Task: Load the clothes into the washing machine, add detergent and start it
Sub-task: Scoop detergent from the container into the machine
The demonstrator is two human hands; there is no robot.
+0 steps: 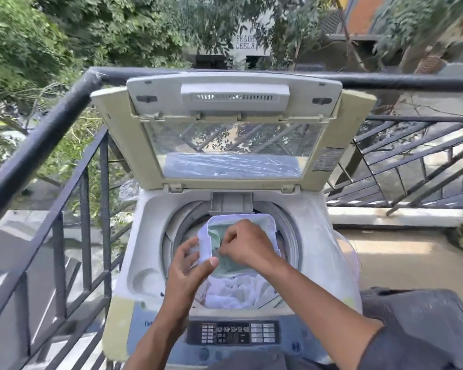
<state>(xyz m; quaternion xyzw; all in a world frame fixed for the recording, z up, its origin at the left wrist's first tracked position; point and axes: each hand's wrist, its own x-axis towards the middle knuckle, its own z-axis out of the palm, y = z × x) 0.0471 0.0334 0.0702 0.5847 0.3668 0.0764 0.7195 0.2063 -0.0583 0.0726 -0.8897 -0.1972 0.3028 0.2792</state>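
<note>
The washing machine (225,263) stands on a balcony against a dark railing (51,124), its lid (233,129) tipped fully back so the drum mouth is free. White clothes (238,291) already lie bunched in the drum's near half, so loading looks done, or close to it. Held right over the opening is a translucent white tub (267,222) with greenish contents, most likely the detergent. The left hand (190,263) grips the tub's near-left wall, thumb curled over the rim and fingers round the outside, which steadies it at a tilt towards the person. The right hand (243,247) reaches inside with fingertips drawn together in a pinch on something in the tub; whether that is a scoop, a sachet or loose powder cannot be told. Keeping the tub above the drum means any spill drops onto the laundry, not the casing. The 1 control panel (233,332) at the machine's front edge sits below both forearms, untouched, so starting the wash remains to be done.
</note>
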